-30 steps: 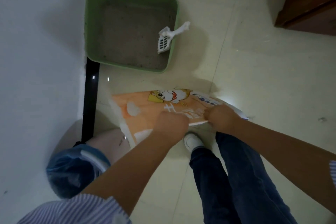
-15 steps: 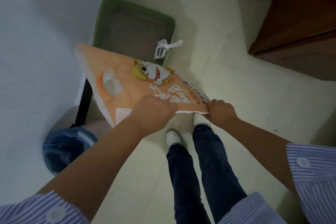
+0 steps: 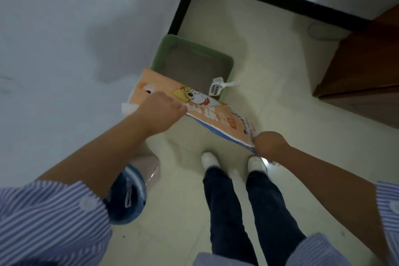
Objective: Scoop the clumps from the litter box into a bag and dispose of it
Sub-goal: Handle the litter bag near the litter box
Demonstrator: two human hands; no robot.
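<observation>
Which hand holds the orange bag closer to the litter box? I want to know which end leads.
The left hand: its grip is beside the cartoon print, near the green litter box; the right hand pinches the orange bag far corner.

Orange bag [image 3: 218, 119] held above green litter box [image 3: 226, 65].

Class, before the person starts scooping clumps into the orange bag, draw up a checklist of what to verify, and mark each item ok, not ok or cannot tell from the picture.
1. Orange printed plastic bag gripped at both ends: ok, left hand and right hand each grip an edge.
2. Bag mouth open: cannot tell, it looks flat.
3. White slotted plastic scoop within reach: ok, it rests on the green rectangular litter box rim.
4. A hand free for the scoop: not ok, both hold the bag.
5. Clumps visible in the litter: cannot tell, too dim.
</observation>
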